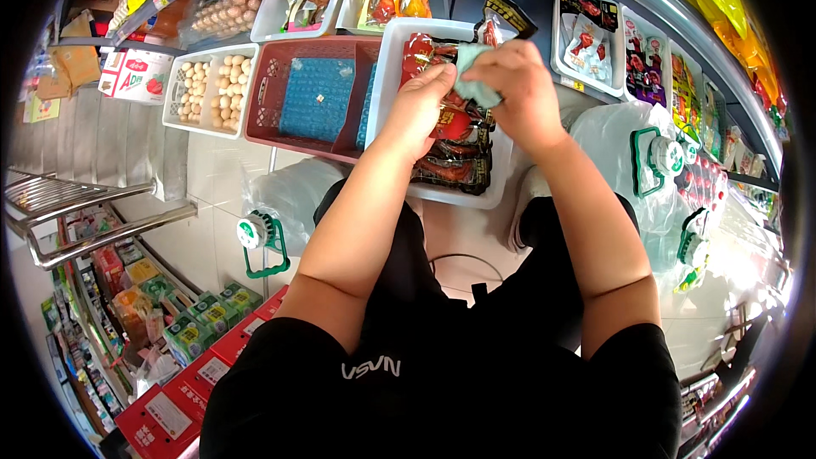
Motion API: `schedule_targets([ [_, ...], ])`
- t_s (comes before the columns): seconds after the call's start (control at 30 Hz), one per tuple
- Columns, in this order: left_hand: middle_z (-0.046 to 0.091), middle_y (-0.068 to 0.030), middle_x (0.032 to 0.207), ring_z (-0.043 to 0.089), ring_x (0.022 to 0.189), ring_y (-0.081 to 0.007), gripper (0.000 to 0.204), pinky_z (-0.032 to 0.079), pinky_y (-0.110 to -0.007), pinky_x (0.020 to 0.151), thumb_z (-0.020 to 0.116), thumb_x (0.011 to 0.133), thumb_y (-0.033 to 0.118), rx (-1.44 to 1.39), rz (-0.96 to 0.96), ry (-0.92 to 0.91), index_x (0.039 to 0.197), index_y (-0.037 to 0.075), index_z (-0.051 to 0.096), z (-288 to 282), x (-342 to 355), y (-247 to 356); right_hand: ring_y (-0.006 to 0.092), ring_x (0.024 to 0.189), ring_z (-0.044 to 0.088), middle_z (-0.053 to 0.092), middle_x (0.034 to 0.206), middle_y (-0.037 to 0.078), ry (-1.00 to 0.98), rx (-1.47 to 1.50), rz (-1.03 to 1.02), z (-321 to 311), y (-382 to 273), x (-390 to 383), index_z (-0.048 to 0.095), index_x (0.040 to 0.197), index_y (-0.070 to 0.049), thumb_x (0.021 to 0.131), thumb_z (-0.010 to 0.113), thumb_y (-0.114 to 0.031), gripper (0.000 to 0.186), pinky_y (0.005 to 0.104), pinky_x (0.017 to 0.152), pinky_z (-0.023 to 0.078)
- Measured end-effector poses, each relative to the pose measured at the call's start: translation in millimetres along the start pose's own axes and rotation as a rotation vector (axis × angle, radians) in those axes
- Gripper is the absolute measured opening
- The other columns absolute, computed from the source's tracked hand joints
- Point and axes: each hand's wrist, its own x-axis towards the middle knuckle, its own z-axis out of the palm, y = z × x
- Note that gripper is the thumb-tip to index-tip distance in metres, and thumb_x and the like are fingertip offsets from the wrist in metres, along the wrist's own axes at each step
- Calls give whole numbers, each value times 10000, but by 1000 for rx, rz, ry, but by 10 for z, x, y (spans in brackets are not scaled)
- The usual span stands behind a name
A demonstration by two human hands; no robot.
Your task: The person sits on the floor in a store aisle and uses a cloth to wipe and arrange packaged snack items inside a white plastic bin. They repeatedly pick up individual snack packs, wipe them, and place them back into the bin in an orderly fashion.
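Over a white tray [503, 157], the right hand [525, 95] is clutching a pale green cloth [478, 85] while the left hand [421, 110], its exact grip hidden, is resting close by, presumably steadying packets [450, 172] there.

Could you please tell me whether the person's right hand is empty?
No, the right hand grips a bunched pale green cloth, which shows at its fingertips.
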Motion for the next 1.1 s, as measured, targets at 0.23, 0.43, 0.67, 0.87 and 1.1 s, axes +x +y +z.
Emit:
schedule_targets([
  [0.23, 670, -66, 1148, 619, 1050, -136, 313, 497, -301, 896, 493, 1041, 258, -15, 17, -51, 1194, 23, 635, 56, -122, -40, 308, 1017, 558, 686, 1081, 47, 138, -232, 178, -189, 246, 73, 745, 1058, -132, 583, 575, 131, 569, 375, 873, 494],
  [0.43, 666, -72, 1078, 635, 996, -170, 329, 520, -341, 868, 461, 1049, 287, -125, 43, 43, 1193, 31, 611, -95, -32, -45, 305, 1046, 544, 657, 1154, 10, -137, 59, -21, 221, -326, -229, 737, 1080, -152, 596, 588, 93, 562, 372, 910, 492],
  [0.67, 685, -83, 1110, 660, 965, -172, 313, 522, -333, 873, 517, 1029, 285, -175, 7, -14, 1177, 34, 632, -1, -53, -80, 312, 1009, 543, 673, 1153, 1, 111, -225, 80, -47, 136, -4, 738, 1106, -178, 638, 568, 92, 566, 376, 924, 475],
  [0.87, 686, -66, 1090, 669, 948, -167, 325, 540, -333, 861, 604, 986, 227, -182, 106, -104, 1255, 45, 595, -25, -42, -31, 250, 976, 645, 666, 1131, 79, 440, 870, 1077, -69, 349, -8, 656, 1143, -62, 918, 516, -48, 266, 363, 876, 510],
  [1.1, 674, -59, 1082, 648, 946, -132, 467, 518, -283, 856, 676, 918, 82, 100, 306, 58, 1355, 19, 524, 39, 82, -193, 188, 971, 638, 654, 1101, 74, 239, 1506, 1176, 49, -289, -134, 572, 1200, -64, 984, 578, -202, 256, 332, 847, 519],
])
